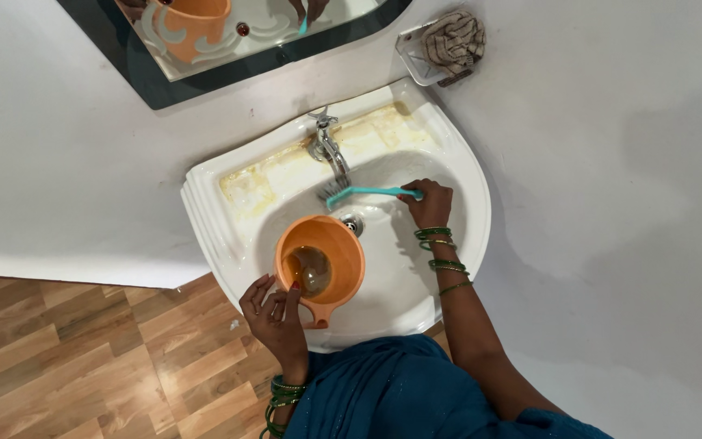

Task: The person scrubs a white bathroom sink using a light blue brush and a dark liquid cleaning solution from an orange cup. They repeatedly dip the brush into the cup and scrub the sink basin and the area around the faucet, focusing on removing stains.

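Right hand [428, 203] closed on the teal brush [363, 193], bristles at the basin's back wall under the tap [328, 148]. Left hand [276, 319] grips the handle of the orange mug [320, 258], which sits tilted in the sink [457, 154], some murky water inside, I think. Judgement: short strokes, bristles flat on the stained ledge, mug steady. Tap crowds the brush head; open room to the right of the drain [353, 223]. Wall close behind, rim near the body.

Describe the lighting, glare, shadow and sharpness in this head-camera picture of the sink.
Head view: soft, even light; the white basin looks bright with mild glare on its wet bowl; a faint shadow falls on the right wall; the teal brush and orange mug look sharp.
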